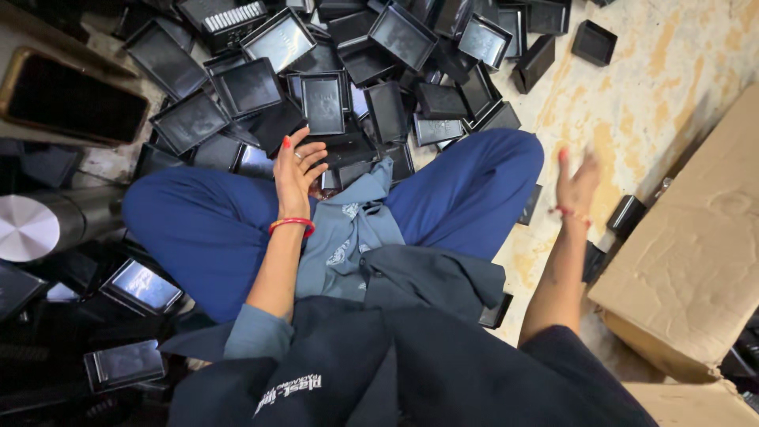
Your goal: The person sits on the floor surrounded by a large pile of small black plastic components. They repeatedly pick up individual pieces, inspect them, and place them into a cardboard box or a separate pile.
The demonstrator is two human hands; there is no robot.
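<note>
Left hand [296,170] — on black trays [324,103]

Right hand [575,183] smeared by motion blur, fingers indistinct, grip unreadable | left hand [298,170] hides whatever lies under its palm among the black trays [324,103] | cardboard box [696,253] cut off at right edge | metal cylinder [32,225] cropped at left edge
</note>
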